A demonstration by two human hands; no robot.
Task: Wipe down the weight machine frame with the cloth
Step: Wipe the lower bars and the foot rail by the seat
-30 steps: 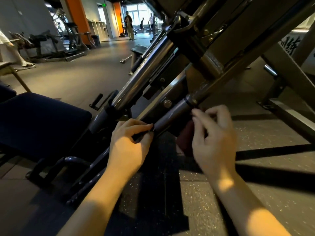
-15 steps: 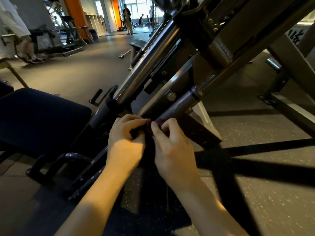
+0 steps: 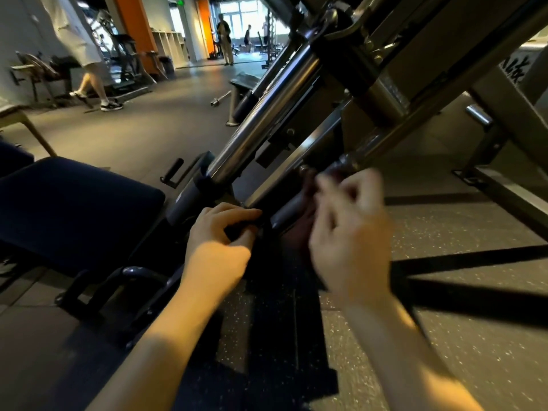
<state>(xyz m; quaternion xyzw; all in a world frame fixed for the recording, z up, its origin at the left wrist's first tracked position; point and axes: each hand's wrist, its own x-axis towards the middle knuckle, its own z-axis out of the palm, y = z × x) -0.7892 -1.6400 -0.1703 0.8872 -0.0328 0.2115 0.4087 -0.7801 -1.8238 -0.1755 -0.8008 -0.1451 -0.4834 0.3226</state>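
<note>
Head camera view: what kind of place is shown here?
Most likely a gym. A weight machine frame fills the foreground, a barbell lies on the floor behind it, and treadmill-like machines stand by the far left wall.

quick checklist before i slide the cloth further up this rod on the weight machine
Cloth held: ok, right hand grips the dark red cloth.
Cloth on rod: ok, it lies against the slim rod.
Frame steadied: ok, left hand grips a dark part at the rod's lower end.
Path upward: not ok, a collar sits just above the right hand.
Rod clean: cannot tell, blurred and dim.
</note>
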